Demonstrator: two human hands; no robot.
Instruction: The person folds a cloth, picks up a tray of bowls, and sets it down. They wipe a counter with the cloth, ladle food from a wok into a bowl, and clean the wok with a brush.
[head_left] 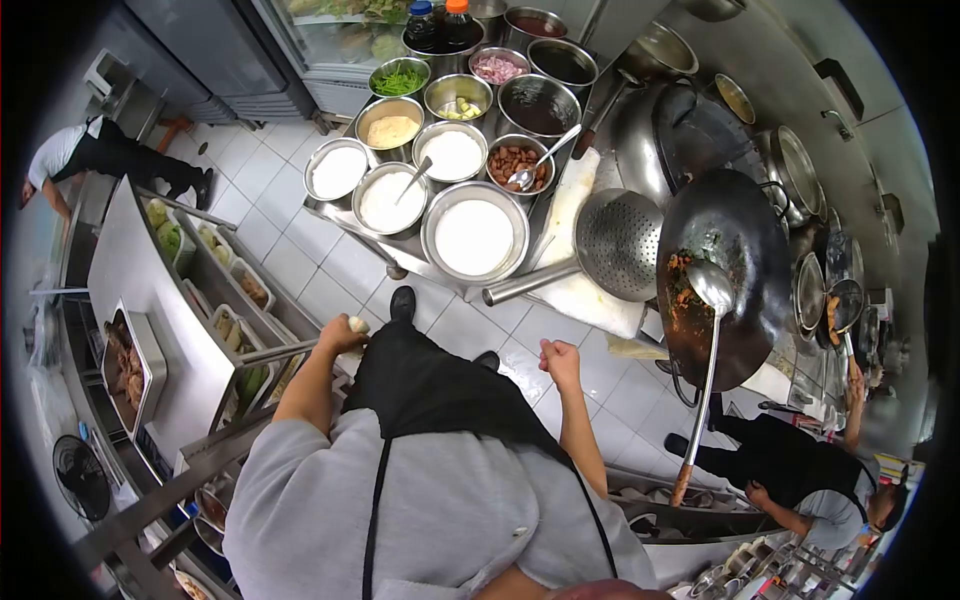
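The person's left hand (338, 338) is closing its fingers around a small pale object (357, 324), which is poking out of the grip above the floor, just beside the end of a metal rail (275, 354); what the object is, the view is not making clear. The right hand (560, 362) is hanging well apart from it, its fingers curling in together, with nothing showing inside. For good handling, the left hand is needing only a light, even pressure, since the object is looking small and possibly soft, and the exposed end is best staying free of the rail and the apron (440, 385). The wrist is sitting close to the left tabletop (130, 265), where a tray (157, 372) is holding meat, so any turn of the elbow is calling for a little care. Ahead, open pots are crowding the other tabletop (412, 252), the large one (519, 230) holding something white, so the object is best passing clear of their rims. On the right, a ladle (712, 290) is resting in the wok (735, 215), its handle jutting out beyond the rim, and a strainer (618, 245) is lying beside it; the right forearm is wanting room from both. A co-worker (790, 470) is standing beyond that handle, so short, tidy movements are suiting this space.
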